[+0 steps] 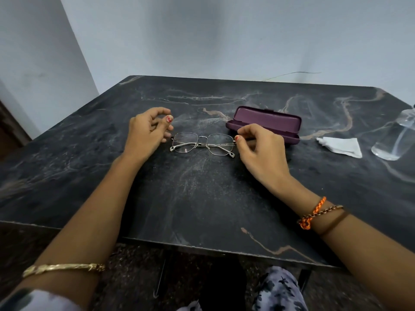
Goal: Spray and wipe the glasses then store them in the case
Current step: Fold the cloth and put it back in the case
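Thin metal-framed glasses (203,145) lie on the dark marble table (202,194), their temples folded. My right hand (261,153) pinches the frame's right end between thumb and fingertips. My left hand (147,131) hovers at the frame's left end, fingers curled and apart, a small gap from the hinge. A purple glasses case (266,122) stands open behind my right hand, its inside bare. A white folded cloth (341,146) lies to the right of the case. A clear spray bottle (396,138) lies at the table's right edge.
The table's near edge (202,245) runs above my lap. A pale wall stands behind the far edge. Bracelets sit on both wrists.
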A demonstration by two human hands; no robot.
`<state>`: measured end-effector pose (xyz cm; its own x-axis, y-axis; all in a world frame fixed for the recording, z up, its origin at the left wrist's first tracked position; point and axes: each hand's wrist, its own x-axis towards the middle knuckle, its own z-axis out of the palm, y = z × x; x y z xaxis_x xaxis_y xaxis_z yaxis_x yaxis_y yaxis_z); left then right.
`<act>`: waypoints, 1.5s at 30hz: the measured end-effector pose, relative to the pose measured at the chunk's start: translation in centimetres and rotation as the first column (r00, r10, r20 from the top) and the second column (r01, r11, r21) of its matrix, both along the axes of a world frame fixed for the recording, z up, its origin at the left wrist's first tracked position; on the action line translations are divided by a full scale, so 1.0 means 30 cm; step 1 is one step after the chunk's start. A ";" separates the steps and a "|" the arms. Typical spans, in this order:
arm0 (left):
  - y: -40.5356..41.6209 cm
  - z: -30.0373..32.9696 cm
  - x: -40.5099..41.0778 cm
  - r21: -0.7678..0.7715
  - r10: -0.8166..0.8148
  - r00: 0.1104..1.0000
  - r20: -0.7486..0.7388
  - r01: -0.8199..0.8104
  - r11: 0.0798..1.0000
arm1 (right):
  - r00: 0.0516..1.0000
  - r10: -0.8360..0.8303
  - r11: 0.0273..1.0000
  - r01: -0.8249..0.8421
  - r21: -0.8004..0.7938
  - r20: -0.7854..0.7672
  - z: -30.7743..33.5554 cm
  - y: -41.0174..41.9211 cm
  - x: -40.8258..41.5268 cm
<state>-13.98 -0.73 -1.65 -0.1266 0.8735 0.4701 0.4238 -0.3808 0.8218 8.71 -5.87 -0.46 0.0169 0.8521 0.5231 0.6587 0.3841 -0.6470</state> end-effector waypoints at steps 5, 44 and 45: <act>-0.055 0.043 0.029 0.280 0.197 0.979 -0.059 -0.173 0.944 | 0.952 -0.032 0.961 -0.054 0.271 0.303 0.030 -0.058 0.002; -0.131 0.035 0.804 0.214 -0.238 0.857 -0.457 0.366 0.906 | 0.891 -0.397 0.911 0.412 -0.024 0.221 0.041 0.047 0.555; -0.129 0.037 0.806 0.201 -0.262 0.867 -0.425 0.372 0.906 | 0.889 -0.417 0.905 0.426 -0.006 0.187 0.042 0.046 0.555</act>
<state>10.20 -4.61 -0.54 0.3717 0.6683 0.6444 0.4987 -0.7292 0.4687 25.37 -4.48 0.79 0.2903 0.8085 0.5119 0.8574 0.0178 -0.5144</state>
